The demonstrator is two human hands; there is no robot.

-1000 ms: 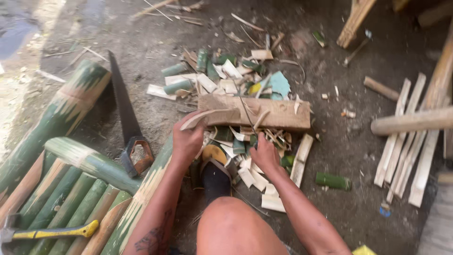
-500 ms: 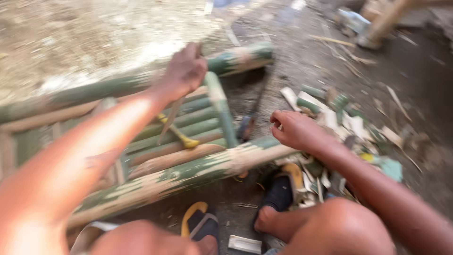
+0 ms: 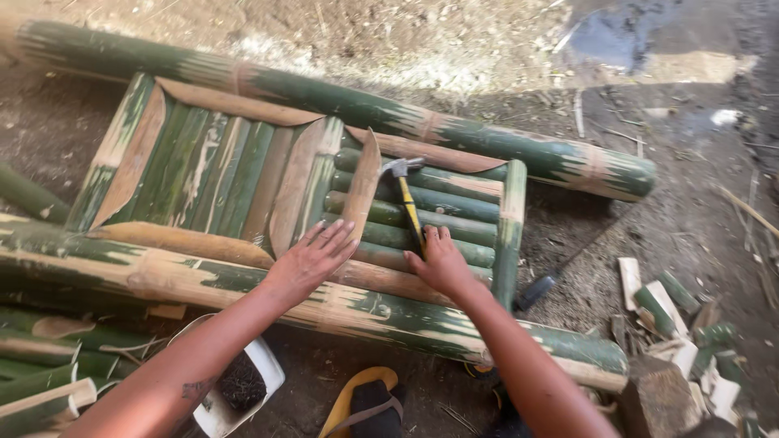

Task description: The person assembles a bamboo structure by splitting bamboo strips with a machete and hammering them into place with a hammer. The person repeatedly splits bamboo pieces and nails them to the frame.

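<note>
No packages, labels, signs or screens show anywhere here.

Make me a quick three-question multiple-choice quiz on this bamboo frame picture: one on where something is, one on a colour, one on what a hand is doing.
1. Where does the hammer lie?
A. on the slats of the bamboo frame
B. on the bare ground
C. in the white container

2. What colour is the hammer's handle?
A. red
B. yellow and black
C. blue

3. How is the left hand placed?
A. clenched around a saw
B. lifted clear of everything
C. spread open, flat on the bamboo

Answers:
1 A, the hammer rests across the green slats.
2 B, the shaft is yellow with a dark grip under the right hand.
3 C, its fingers are splayed by the curved split strip.
</note>
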